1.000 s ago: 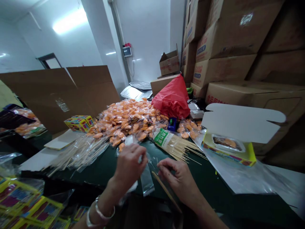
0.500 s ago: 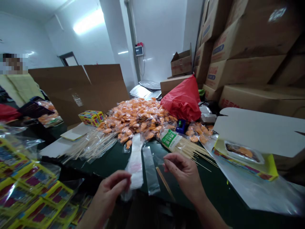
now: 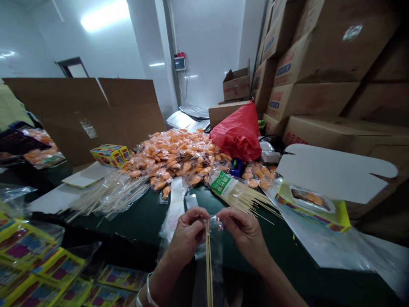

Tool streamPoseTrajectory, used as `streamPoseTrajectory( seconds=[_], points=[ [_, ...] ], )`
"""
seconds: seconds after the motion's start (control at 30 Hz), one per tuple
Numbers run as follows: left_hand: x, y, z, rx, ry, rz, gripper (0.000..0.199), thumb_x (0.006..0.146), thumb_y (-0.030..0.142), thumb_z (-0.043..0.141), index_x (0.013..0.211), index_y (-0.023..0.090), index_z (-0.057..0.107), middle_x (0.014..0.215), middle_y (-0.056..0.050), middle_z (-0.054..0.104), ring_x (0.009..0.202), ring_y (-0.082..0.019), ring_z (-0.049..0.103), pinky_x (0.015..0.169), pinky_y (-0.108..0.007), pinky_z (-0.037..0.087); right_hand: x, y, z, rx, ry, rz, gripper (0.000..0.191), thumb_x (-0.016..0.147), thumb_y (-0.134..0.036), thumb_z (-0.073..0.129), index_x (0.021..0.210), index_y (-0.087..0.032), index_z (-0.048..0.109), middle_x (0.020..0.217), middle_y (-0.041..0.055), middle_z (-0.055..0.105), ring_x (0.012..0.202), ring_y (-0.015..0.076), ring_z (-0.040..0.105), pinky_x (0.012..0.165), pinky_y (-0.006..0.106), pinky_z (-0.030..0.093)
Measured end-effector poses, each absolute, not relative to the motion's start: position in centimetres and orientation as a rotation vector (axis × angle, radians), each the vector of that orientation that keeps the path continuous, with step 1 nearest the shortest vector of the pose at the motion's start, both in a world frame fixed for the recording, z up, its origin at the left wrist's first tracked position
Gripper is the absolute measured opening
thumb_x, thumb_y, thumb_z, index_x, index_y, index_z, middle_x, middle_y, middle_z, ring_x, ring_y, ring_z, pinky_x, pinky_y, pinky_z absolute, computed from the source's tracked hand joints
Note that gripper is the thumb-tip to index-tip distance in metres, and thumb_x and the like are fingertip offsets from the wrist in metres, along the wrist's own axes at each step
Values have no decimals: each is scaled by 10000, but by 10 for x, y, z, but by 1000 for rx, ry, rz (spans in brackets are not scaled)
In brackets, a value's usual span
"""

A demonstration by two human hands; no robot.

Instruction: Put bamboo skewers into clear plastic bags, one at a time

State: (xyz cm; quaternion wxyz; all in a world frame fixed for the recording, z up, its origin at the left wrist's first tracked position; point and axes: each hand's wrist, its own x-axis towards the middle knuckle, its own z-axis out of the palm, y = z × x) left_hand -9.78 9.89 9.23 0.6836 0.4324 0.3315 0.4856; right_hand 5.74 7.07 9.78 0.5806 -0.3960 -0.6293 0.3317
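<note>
Close to me, a narrow clear plastic bag (image 3: 217, 251) hangs upright between my two hands. My left hand (image 3: 191, 230) pinches its upper left edge, fingers closed. On the other upper corner, my right hand (image 3: 244, 232) is also closed in a pinch. A few thin bamboo skewers (image 3: 208, 266) run down along the bag, their tops by my left fingertips; whether they are fully inside I cannot tell. Just behind my left hand lies a stack of flat plastic bags (image 3: 177, 198). Another flat clear bag (image 3: 191, 201) is partly covered by my hands.
A heap of wrapped orange pieces (image 3: 179, 155) fills the table's back. Skewers in a green-labelled pack (image 3: 238, 192) lie right, loose skewers (image 3: 111, 194) left. An open yellow box (image 3: 329, 215) stands right. Packed yellow boxes (image 3: 28, 247) crowd the left, and cartons (image 3: 313, 94) are stacked behind.
My hands have come together at the bag, the left moving right and up from beside the bag stack. The skewers now hang upright between them. The view has turned slightly.
</note>
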Motion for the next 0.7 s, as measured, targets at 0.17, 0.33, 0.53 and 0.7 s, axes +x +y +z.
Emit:
streamPoseTrajectory(
  seconds=[0.17, 0.33, 0.53, 0.7],
  points=[
    [-105, 109, 89, 956, 703, 1014, 182, 709, 330, 597, 727, 149, 598, 614, -3, 547, 520, -107, 484, 482, -215, 359, 59, 71, 98, -860, -1653, 633, 194, 859, -161, 451, 805, -200, 633, 802, 35, 644, 778, 169, 602, 718, 286, 473],
    [-109, 103, 91, 1330, 881, 1000, 157, 699, 287, 668, 738, 143, 622, 626, 16, 536, 559, -92, 455, 525, -202, 353, 46, 78, 84, -1037, -1642, 549, 120, 823, -251, 571, 721, -195, 541, 692, 10, 571, 659, 148, 553, 631, 260, 453],
    [-174, 124, 114, 1481, 1124, 1228, 263, 696, 264, 666, 937, 164, 631, 665, 26, 549, 581, -91, 486, 548, -195, 381, 51, 96, 50, -1184, -1412, 626, 125, 809, -304, 580, 817, -203, 505, 715, -2, 535, 637, 142, 538, 606, 247, 459],
    [-298, 206, 122, 1359, 1729, 1904, 233, 680, 291, 601, 866, 161, 552, 615, 49, 510, 487, -87, 480, 483, -198, 406, 75, 100, 25, -1269, -1403, 715, 191, 800, -387, 590, 784, -200, 550, 676, 0, 544, 598, 148, 533, 540, 234, 449]
  ],
)
